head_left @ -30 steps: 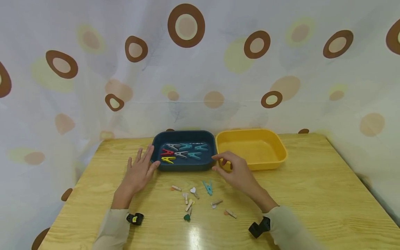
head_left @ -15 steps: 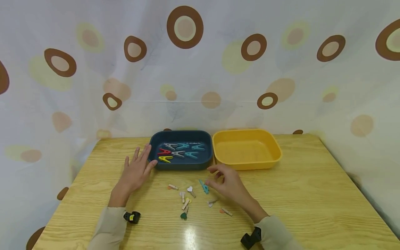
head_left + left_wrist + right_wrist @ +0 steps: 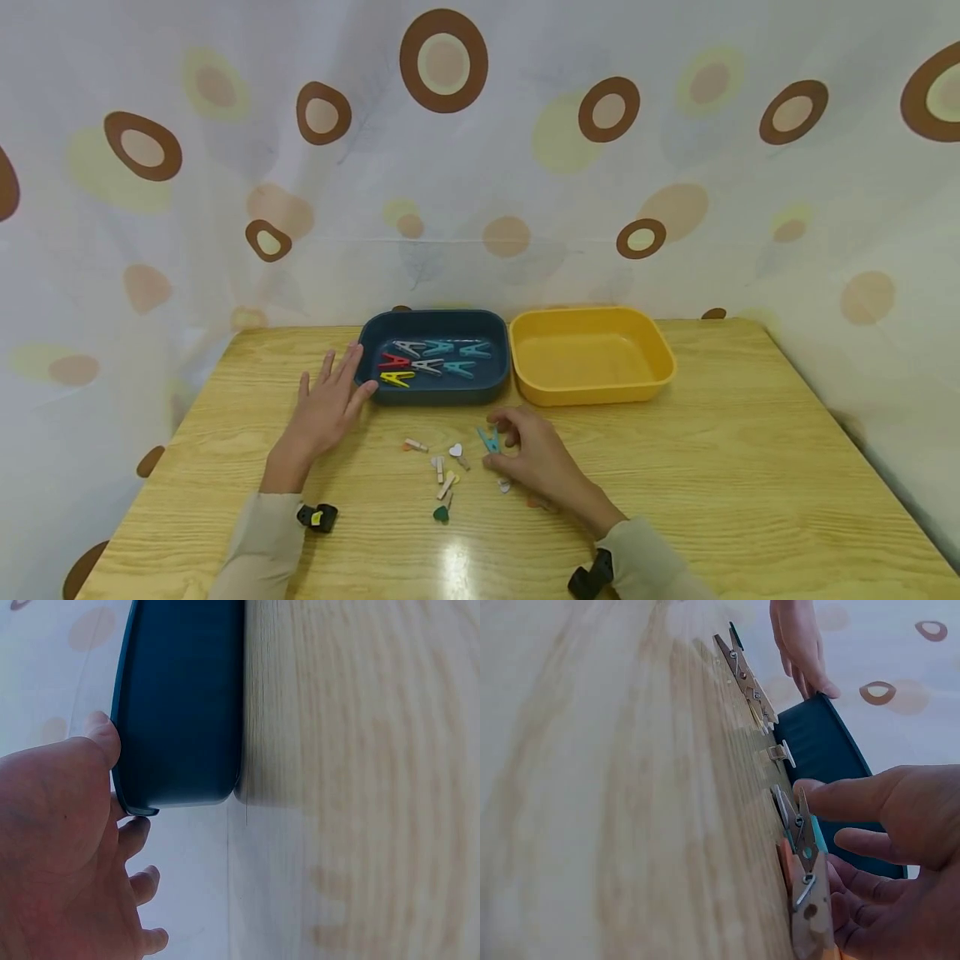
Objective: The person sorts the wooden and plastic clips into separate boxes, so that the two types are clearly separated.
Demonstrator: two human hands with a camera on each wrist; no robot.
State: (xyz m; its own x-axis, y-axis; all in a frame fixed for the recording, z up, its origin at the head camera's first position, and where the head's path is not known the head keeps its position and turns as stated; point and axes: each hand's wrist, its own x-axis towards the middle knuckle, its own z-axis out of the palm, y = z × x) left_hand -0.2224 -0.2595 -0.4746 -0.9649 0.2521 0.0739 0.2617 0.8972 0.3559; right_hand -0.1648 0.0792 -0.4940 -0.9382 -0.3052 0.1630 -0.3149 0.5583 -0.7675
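Observation:
My left hand (image 3: 322,412) rests against the left side of the dark blue tray (image 3: 442,397), its fingers spread. In the left wrist view, the thumb (image 3: 105,739) touches the tray's rim. On the table in front of that tray lies a light-blue plastic clothespin (image 3: 491,442). My right hand (image 3: 536,450) is at this clothespin, index finger beyond it and thumb on the near side; no firm pinch shows. Inside the blue tray are several plastic clothespins, among them a red one (image 3: 394,361), a yellow one (image 3: 397,379) and a grey one (image 3: 427,367).
A yellow tray (image 3: 592,396) stands directly right of the blue one. Several small wooden clothespins (image 3: 446,486) with heart decorations, including a green heart (image 3: 441,513), are scattered between the hands. Right-hand fingers and palm cover some. A patterned curtain (image 3: 480,167) hangs behind the table.
My right hand has moved down from the front of the trays to the light-blue clothespin, thumb and index finger now on either side of it. The left hand stays at the blue tray.

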